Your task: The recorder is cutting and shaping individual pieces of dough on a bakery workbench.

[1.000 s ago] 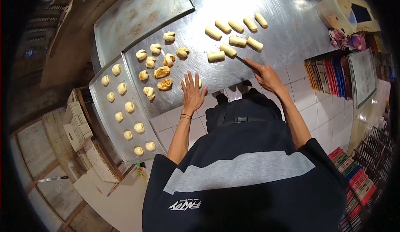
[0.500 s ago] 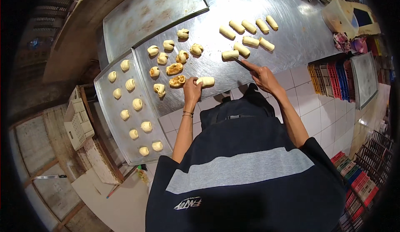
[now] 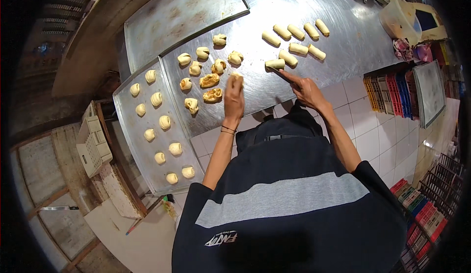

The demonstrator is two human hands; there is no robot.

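Note:
Raised over the front of the steel table (image 3: 250, 94), my left hand (image 3: 234, 97) is closed on a dough roll (image 3: 237, 75), mostly hidden behind the fingers. My right hand (image 3: 309, 94) grips a thin dark blade, seemingly a knife (image 3: 280, 71), with its index finger stretched along it. The blade's tip lies against the near side of a pale dough roll (image 3: 274, 64). Several uncut rolls (image 3: 297, 31) lie beyond it. Left of my left hand are several cut pieces (image 3: 194, 68); two of them, one being a split piece (image 3: 210, 80), show orange-brown filling.
A metal tray (image 3: 142, 148) with several shaped dough pieces stands at the left. Behind it is a stained baking tray (image 3: 179, 15). At the far right are a white container (image 3: 395, 18) and pink cloth or wrapping (image 3: 423, 52). Coloured crates (image 3: 392, 94) stand below the table's right side.
My left hand has lifted and turned, taking the dough roll off the table front. My right hand and the blade stay at the same roll. The whole view has shifted slightly.

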